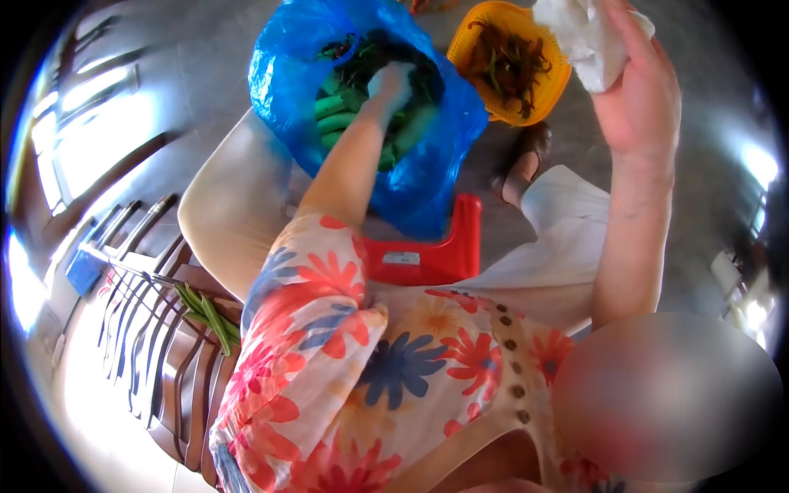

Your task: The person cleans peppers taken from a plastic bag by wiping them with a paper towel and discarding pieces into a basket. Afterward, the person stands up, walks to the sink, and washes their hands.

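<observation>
My left hand (392, 85) reaches down into a large blue plastic bag (279, 74), its fingers hidden among leafy greens. Thick green vegetables (333, 122) lie in the bag beside my wrist. Raised at the upper right, my right hand (637, 103) grips a crumpled white cloth (585, 41) that bunches out past the fingers. Between the two hands stands a yellow perforated basket (560, 78), holding a tangle of brownish and green plant pieces (508, 62).
A red plastic stool (464, 246) with a label is close in front of my body. On the left, several long green pods (209, 316) rest on dark wooden slats (168, 361). A brown shoe (536, 140) is on the grey floor (205, 49) below the basket.
</observation>
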{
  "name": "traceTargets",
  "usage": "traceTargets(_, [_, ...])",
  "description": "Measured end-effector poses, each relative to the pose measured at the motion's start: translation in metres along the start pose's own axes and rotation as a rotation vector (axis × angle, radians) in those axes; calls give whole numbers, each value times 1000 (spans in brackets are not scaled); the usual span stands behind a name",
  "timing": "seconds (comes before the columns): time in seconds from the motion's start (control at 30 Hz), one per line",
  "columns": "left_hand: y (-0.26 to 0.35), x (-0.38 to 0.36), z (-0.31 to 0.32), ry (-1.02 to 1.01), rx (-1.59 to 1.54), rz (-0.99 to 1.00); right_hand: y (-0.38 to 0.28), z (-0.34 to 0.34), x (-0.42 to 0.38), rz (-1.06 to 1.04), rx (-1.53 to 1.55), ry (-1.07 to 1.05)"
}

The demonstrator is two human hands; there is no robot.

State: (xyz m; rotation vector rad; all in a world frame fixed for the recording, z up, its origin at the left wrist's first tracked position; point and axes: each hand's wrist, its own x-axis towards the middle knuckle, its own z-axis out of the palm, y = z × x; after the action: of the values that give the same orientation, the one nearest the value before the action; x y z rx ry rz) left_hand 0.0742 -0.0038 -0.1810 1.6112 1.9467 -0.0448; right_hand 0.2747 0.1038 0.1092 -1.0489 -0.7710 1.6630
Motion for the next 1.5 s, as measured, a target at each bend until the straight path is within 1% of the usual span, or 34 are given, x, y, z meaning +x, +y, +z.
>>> traceTargets(0.07, [3,-2,12,-31,8,-59,3,2,1,-4,-7,21])
traceTargets(0.1, [8,-5,7,-39,100,-57,5,4,2,1,-10,31])
traceTargets(0.2, [2,-8,9,138,-158,-139,8,13,-2,-36,-43,7])
traceTargets(0.3, [-2,-31,5,480,-231,-256,9,6,6,34,-13,-42])
traceTargets(0.4, [-8,-70,6,199,-189,-512,8,8,5,32,13,-59])
traceTargets(0.5, [-13,-95,15,140,-49,-603,6,10,3,31,-17,0])
traceTargets(0.6, [-8,-107,13,-95,-21,-600,5,8,0,39,12,-2])
traceTargets(0.67, [-24,-104,46,-42,-44,-620,4,6,-1,30,16,-22])
traceTargets(0.7, [-23,-102,45,-11,-57,-628,3,5,0,21,18,-35])
traceTargets(0.8, [-21,-96,40,-14,-84,-618,-4,5,-3,54,62,-121])
traceTargets(0.87, [-27,-96,47,-42,-107,-622,0,5,-4,39,18,-52])
traceTargets(0.9, [-25,-94,40,-46,-117,-624,2,7,-3,25,0,-24])
traceTargets(1.0, [-5,-94,26,-193,-157,-663,1,12,-10,-58,-20,-107])
traceTargets(1.1, [-4,-91,51,-81,-205,-748,5,4,1,32,25,-43])
traceTargets(1.2, [-20,-92,75,-72,-138,-784,6,4,0,33,30,-31])
traceTargets(1.3, [-14,-106,63,-184,-64,-772,3,3,-1,41,15,-17])
traceTargets(1.33, [-17,-106,67,-182,-72,-765,3,4,-1,35,3,-8])
traceTargets(1.4, [-30,-105,86,-183,-90,-752,2,8,-3,26,-22,10])
traceTargets(1.47, [-58,-99,132,-183,-27,-647,3,5,-2,47,17,-43])
traceTargets(1.5, [-58,-97,131,-180,3,-593,3,5,-1,54,36,-71])
